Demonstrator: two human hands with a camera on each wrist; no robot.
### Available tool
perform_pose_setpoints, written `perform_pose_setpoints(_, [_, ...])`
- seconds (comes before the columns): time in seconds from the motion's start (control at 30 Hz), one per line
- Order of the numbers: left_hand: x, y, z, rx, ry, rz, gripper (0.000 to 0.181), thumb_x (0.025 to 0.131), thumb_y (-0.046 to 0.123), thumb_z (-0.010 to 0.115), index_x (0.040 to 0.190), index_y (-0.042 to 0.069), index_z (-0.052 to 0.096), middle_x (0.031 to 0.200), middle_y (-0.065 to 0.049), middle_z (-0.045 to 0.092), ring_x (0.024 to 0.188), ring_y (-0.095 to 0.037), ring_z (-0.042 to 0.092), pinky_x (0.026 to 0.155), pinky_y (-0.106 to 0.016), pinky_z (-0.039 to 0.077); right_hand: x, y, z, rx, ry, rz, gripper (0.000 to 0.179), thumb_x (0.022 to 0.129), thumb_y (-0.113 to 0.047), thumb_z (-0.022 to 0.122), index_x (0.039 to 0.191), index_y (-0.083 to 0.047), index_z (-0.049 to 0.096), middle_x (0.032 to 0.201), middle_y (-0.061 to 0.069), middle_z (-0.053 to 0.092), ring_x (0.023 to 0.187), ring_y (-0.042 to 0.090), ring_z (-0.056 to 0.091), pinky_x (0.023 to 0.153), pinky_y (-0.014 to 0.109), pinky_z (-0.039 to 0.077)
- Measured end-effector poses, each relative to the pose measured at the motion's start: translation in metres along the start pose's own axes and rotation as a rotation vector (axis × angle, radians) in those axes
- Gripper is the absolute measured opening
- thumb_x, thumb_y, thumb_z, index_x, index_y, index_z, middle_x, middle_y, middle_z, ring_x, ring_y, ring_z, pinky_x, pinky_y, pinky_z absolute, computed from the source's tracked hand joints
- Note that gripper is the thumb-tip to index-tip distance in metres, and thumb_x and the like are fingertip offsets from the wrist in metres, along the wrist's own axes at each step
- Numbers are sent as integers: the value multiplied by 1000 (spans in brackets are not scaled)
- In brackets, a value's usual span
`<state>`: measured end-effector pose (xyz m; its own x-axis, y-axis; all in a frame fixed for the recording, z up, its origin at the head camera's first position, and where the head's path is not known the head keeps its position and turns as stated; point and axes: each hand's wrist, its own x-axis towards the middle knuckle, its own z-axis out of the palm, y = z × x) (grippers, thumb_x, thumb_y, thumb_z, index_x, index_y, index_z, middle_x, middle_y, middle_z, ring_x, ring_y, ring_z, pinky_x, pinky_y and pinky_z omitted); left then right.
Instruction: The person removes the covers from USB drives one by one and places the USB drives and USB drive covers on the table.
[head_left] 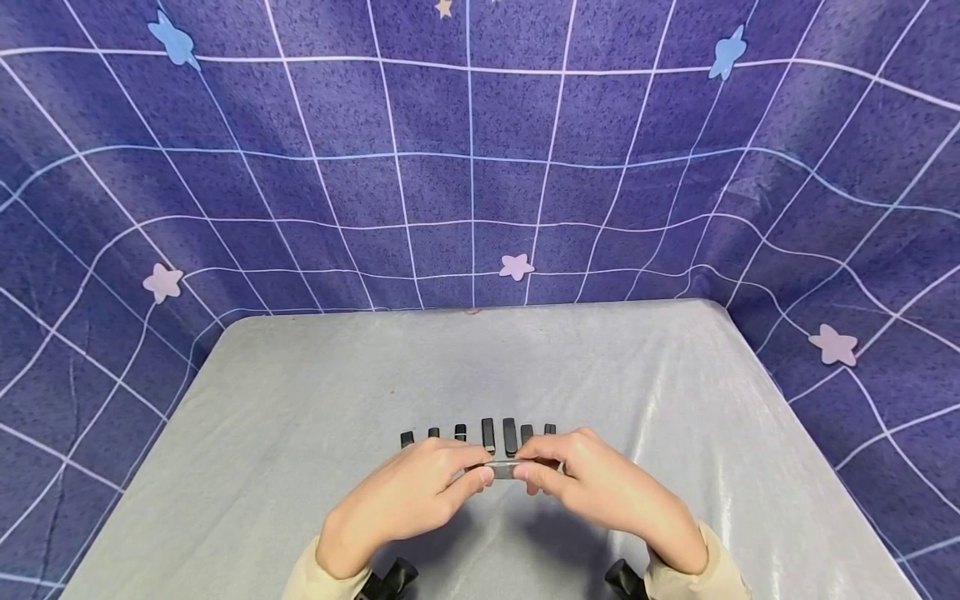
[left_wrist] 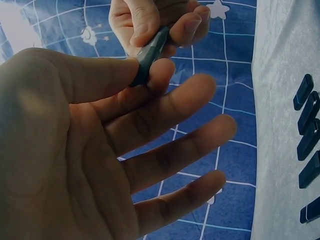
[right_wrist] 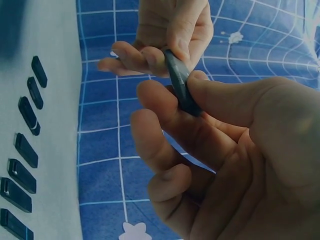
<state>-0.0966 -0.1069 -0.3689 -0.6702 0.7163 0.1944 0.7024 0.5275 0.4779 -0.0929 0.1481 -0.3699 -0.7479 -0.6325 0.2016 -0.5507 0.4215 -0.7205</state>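
Note:
Both hands hold one small dark grey stick (head_left: 504, 470), which looks like a USB stick, level above the table in the head view. My left hand (head_left: 420, 496) pinches its left end between thumb and index finger. In the left wrist view the other fingers (left_wrist: 175, 150) of that hand are spread and extended. At the opposite end my right hand (head_left: 600, 483) pinches the stick (right_wrist: 181, 85) with thumb and fingers. Just beyond the hands lies a row of similar dark sticks (head_left: 510, 436), partly hidden by the fingers in the head view.
The row rests on a table with a light grey cloth (head_left: 337, 375). Behind and at both sides hangs a blue curtain (head_left: 510, 192) with a white grid and stars. Black devices (head_left: 393, 577) sit at both wrists, near the beige sleeves (head_left: 326, 575).

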Motion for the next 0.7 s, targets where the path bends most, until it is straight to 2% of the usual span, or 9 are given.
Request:
perform_pose_setpoints(0.27, [-1,1,-1,-23,-4,6,30,108,27,52,78,25,51,70,18,42,63,4,39,60,-16,38,-1,0,-1,-3,6,-6,13,103,-27,63,94,-27,72,76,-20,64,65,-5,55,60,19,50])
perform_pose_setpoints(0.5, [-1,2,-2,-34,-4,13,32,109,28,51,77,24,49,70,18,40,62,5,37,59,-15,37,-3,0,-2,8,0,-13,13,104,-28,63,95,-28,72,76,-21,64,66,-5,57,59,19,50])
perform_pose_setpoints(0.7, [-3,2,-2,-47,-19,1,32,109,30,50,78,25,51,71,18,44,64,5,41,61,-16,40,-3,-1,-2,2,-4,-26,13,104,-27,63,95,-27,72,76,-21,65,67,-5,58,59,19,51])
